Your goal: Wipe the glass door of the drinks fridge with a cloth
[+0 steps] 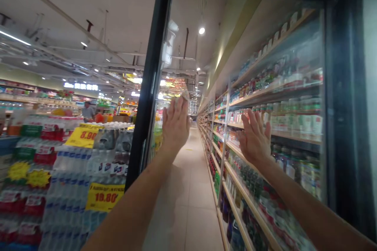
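A glass door (294, 59) in a black frame (147, 86) stands right in front of me. My left hand (176, 125) lies against the glass with its fingers stretched upward, pressing a small white wad of cloth or paper (185, 95) under the fingertips. My right hand (255, 139) rests flat on the glass further right, fingers spread and holding nothing. Both forearms reach up from the bottom of the view. Through the glass I see long shelves of bottles and jars (279, 113).
Stacked packs of water bottles (88, 172) with yellow price tags (84, 135) stand at the left. A tiled aisle (188, 196) runs ahead between the stacks and the shelves. A person (87, 111) stands far off at the left.
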Demonstrator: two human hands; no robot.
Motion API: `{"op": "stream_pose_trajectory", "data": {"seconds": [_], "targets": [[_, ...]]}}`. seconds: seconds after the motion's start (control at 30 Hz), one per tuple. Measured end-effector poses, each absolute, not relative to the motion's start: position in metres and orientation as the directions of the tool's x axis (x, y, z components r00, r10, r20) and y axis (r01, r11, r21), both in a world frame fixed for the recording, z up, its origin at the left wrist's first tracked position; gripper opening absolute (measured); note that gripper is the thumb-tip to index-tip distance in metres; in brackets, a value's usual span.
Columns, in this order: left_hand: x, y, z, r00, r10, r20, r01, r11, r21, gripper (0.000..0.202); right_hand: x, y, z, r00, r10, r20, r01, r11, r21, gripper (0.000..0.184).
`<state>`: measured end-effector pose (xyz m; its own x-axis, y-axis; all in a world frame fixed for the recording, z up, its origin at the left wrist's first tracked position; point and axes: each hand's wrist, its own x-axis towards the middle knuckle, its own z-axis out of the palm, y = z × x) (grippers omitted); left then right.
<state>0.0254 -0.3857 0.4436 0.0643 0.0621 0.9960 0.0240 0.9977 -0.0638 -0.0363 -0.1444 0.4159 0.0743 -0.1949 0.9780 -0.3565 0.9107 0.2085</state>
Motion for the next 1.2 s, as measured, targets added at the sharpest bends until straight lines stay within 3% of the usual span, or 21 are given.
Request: {"op": "stream_pose_trajectory", "data": {"seconds": [0.07, 0.13, 0.2, 0.3, 0.33, 0.37, 0.47, 0.5, 0.53, 0.63, 0.67, 0.7, 0.73, 0.77, 0.87, 0.9, 0.93, 0.97, 1.1, 1.17, 1.2], "targets": [[0.026, -0.396, 0.454, 0.100, -0.096, 0.990, 0.023, 0.995, 0.094, 0.052, -0.038, -0.143, 0.416, 0.071, -0.190, 0.979, -0.351, 0.914, 0.203, 0.059], [0.021, -0.392, 0.457, 0.110, -0.156, 0.982, 0.031, 0.988, 0.153, 0.054, -0.040, -0.141, 0.416, 0.068, -0.188, 0.980, -0.342, 0.918, 0.199, 0.059], [0.014, -0.375, 0.454, 0.056, -0.022, 0.998, 0.042, 0.999, 0.020, 0.052, -0.041, -0.141, 0.416, 0.063, -0.193, 0.979, -0.329, 0.922, 0.203, 0.059], [0.002, -0.352, 0.451, -0.055, 0.334, 0.941, 0.086, 0.940, -0.329, 0.047, -0.042, -0.145, 0.416, 0.059, -0.208, 0.976, -0.308, 0.926, 0.216, 0.059], [0.000, -0.351, 0.453, -0.068, 0.356, 0.932, 0.092, 0.933, -0.349, 0.047, -0.043, -0.146, 0.416, 0.058, -0.209, 0.976, -0.302, 0.928, 0.216, 0.058], [-0.002, -0.352, 0.457, -0.062, 0.291, 0.955, 0.084, 0.955, -0.286, 0.048, -0.043, -0.147, 0.416, 0.057, -0.207, 0.977, -0.298, 0.930, 0.215, 0.057], [-0.005, -0.358, 0.469, 0.015, -0.141, 0.990, 0.040, 0.989, 0.141, 0.051, -0.046, -0.148, 0.416, 0.043, -0.202, 0.978, -0.292, 0.934, 0.206, 0.056], [-0.007, -0.357, 0.470, 0.031, -0.198, 0.980, 0.035, 0.980, 0.197, 0.052, -0.047, -0.148, 0.416, 0.041, -0.201, 0.979, -0.291, 0.935, 0.204, 0.056], [-0.009, -0.353, 0.470, 0.029, -0.158, 0.987, 0.035, 0.987, 0.157, 0.052, -0.048, -0.148, 0.416, 0.041, -0.200, 0.979, -0.290, 0.935, 0.203, 0.056], [-0.015, -0.336, 0.462, -0.044, 0.355, 0.934, 0.073, 0.933, -0.352, 0.048, -0.050, -0.148, 0.416, 0.031, -0.205, 0.978, -0.290, 0.935, 0.205, 0.057], [-0.016, -0.334, 0.461, -0.064, 0.487, 0.871, 0.090, 0.872, -0.481, 0.047, -0.050, -0.148, 0.416, 0.026, -0.208, 0.978, -0.289, 0.935, 0.207, 0.057], [-0.017, -0.336, 0.462, -0.075, 0.536, 0.841, 0.095, 0.843, -0.529, 0.047, -0.051, -0.148, 0.416, 0.022, -0.210, 0.978, -0.289, 0.935, 0.207, 0.057], [-0.017, -0.342, 0.465, -0.075, 0.498, 0.864, 0.083, 0.867, -0.492, 0.048, -0.051, -0.149, 0.416, 0.019, -0.209, 0.978, -0.288, 0.935, 0.206, 0.057], [-0.016, -0.350, 0.470, -0.059, 0.376, 0.925, 0.058, 0.926, -0.372, 0.048, -0.051, -0.149, 0.416, 0.018, -0.206, 0.978, -0.287, 0.936, 0.203, 0.056], [-0.015, -0.370, 0.486, 0.045, -0.104, 0.994, 0.012, 0.995, 0.103, 0.051, -0.051, -0.151, 0.416, 0.023, -0.194, 0.981, -0.287, 0.939, 0.192, 0.054], [-0.017, -0.370, 0.489, 0.068, -0.170, 0.983, 0.016, 0.985, 0.169, 0.051, -0.051, -0.151, 0.416, 0.024, -0.193, 0.981, -0.288, 0.938, 0.192, 0.054], [-0.019, -0.363, 0.489, 0.073, -0.164, 0.984, 0.022, 0.986, 0.163, 0.051, -0.051, -0.151, 0.416, 0.025, -0.194, 0.981, -0.289, 0.938, 0.193, 0.053], [-0.021, -0.352, 0.486, 0.064, -0.096, 0.993, 0.030, 0.995, 0.095, 0.051, -0.051, -0.151, 0.416, 0.026, -0.196, 0.980, -0.290, 0.937, 0.194, 0.053], [-0.029, -0.300, 0.468, 0.000, 0.391, 0.920, 0.089, 0.917, -0.390, 0.047, -0.051, -0.150, 0.416, 0.006, -0.197, 0.980, -0.294, 0.937, 0.190, 0.053], [-0.027, -0.299, 0.469, -0.010, 0.487, 0.874, 0.112, 0.869, -0.483, 0.046, -0.051, -0.150, 0.416, 0.006, -0.197, 0.980, -0.296, 0.936, 0.190, 0.053], [-0.025, -0.307, 0.473, -0.010, 0.455, 0.890, 0.115, 0.885, -0.451, 0.046, -0.050, -0.150, 0.416, 0.011, -0.198, 0.980, -0.298, 0.935, 0.192, 0.053]]}}
